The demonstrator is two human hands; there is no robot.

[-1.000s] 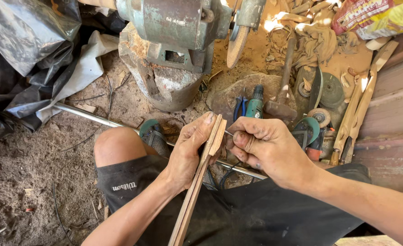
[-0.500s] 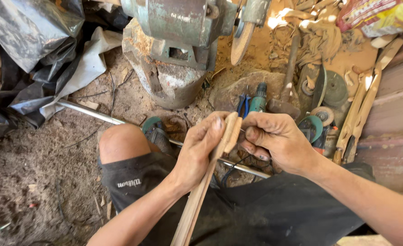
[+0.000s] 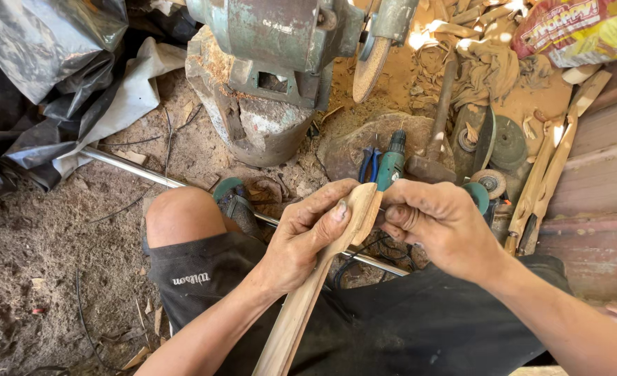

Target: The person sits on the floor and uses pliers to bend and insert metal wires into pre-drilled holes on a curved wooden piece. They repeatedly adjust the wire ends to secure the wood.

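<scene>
My left hand (image 3: 307,235) grips a long pale wooden piece (image 3: 301,306) near its rounded upper end, thumb laid across the wood. The piece runs down over my lap in black shorts. My right hand (image 3: 439,226) is closed with its fingertips pressed against the rounded tip of the same piece; whether it holds a small tool is hidden. Both hands meet just below a green bench grinder (image 3: 280,38) with a disc (image 3: 369,68).
A teal power drill (image 3: 392,163) and blue-handled pliers (image 3: 367,161) lie on a stone beyond my hands. Round discs (image 3: 509,143), carved wooden sticks (image 3: 545,174) and shavings lie at right. A metal pipe (image 3: 130,167) crosses the dirt floor; black plastic sheeting (image 3: 36,69) is piled at left.
Both hands and the wooden piece have shifted slightly right and up in view, and my right hand has closed in tighter on the rounded tip.
</scene>
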